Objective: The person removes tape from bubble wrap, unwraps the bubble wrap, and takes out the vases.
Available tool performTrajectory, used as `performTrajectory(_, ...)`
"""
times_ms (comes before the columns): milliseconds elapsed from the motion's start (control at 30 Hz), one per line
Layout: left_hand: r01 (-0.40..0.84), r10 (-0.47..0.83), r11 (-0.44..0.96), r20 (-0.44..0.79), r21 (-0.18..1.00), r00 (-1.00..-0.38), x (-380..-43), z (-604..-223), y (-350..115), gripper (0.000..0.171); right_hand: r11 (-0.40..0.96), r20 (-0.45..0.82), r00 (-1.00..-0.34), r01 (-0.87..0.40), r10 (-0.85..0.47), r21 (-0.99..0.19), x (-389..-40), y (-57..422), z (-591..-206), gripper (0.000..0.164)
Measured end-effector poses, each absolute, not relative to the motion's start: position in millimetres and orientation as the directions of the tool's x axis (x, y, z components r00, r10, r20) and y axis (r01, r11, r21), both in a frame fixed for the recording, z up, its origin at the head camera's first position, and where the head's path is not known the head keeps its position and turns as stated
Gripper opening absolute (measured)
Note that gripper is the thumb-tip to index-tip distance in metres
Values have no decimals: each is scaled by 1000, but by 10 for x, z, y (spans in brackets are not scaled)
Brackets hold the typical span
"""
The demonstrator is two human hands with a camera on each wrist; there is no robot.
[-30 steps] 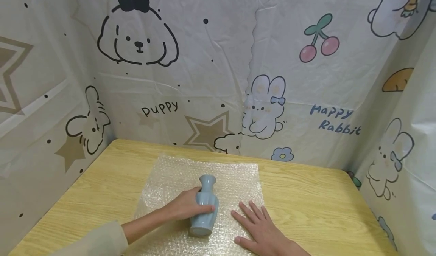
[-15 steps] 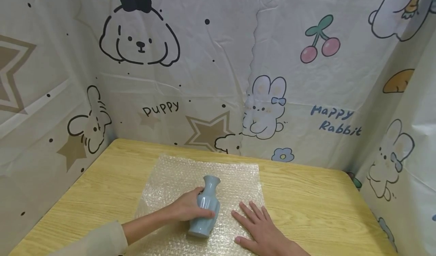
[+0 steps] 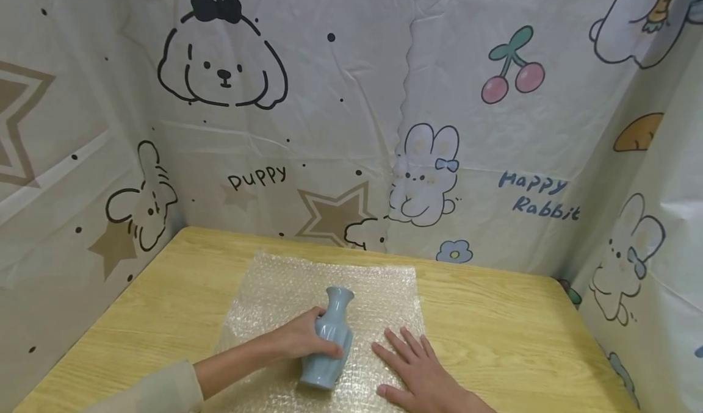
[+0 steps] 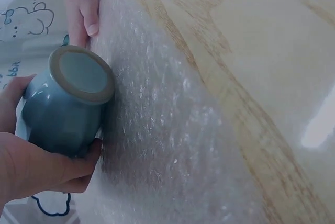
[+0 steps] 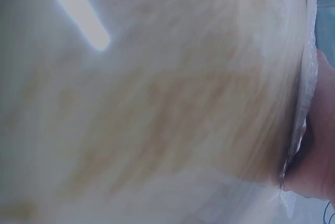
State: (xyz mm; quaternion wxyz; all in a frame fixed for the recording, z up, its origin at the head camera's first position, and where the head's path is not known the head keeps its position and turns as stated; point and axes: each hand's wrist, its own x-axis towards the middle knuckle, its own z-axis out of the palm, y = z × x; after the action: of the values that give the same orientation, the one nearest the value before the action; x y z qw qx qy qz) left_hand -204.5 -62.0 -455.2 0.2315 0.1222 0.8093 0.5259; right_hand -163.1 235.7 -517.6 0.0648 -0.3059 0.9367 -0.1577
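My left hand [image 3: 302, 338] grips a pale blue vase [image 3: 328, 364] round its body. The vase leans over the bubble wrap [image 3: 274, 297], with its flared mouth pointing away and slightly to the right. In the left wrist view, the unglazed ring on the base of the vase [image 4: 78, 75] faces the camera. My fingers curl round both sides of the body. My right hand [image 3: 425, 373] lies spread and flat on the right side of the bubble wrap, a short way from the vase.
The sheet of bubble wrap covers the middle of a yellow wood-grain table [image 3: 505, 321]. Printed cloth [image 3: 307, 126] with cartoon animals hangs behind the table and along both sides. A small green and dark red item [image 3: 571, 291] shows at the back right corner.
The vase has tipped in my left hand, its mouth swinging slightly right and its base moving a little nearer and left. My right hand has stayed in place.
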Motion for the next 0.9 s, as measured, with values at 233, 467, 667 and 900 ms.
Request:
performTrajectory(233, -52, 492, 389, -255, 920, -833, -2051, -4505, -661, 80, 750, 5, -800, -565, -600, -344, -1634, 2360, -5149, 64)
performTrajectory(467, -63, 507, 387, -269, 920, -819, -2044, -4493, -688, 86, 750, 0, -800, -562, -600, -350, -1627, 2367, -5154, 64)
performTrajectory(667, -56, 520, 382, -264, 923, -812, -2060, -4482, -716, 81, 748, 0, -795, -571, -607, -337, -1616, 2363, -5169, 65)
performTrajectory(900, -3, 483, 375, -198, 927, -853, -2174, -4387, -738, 87, 744, -10, -789, -576, -615, -339, -1622, 2361, -5163, 65)
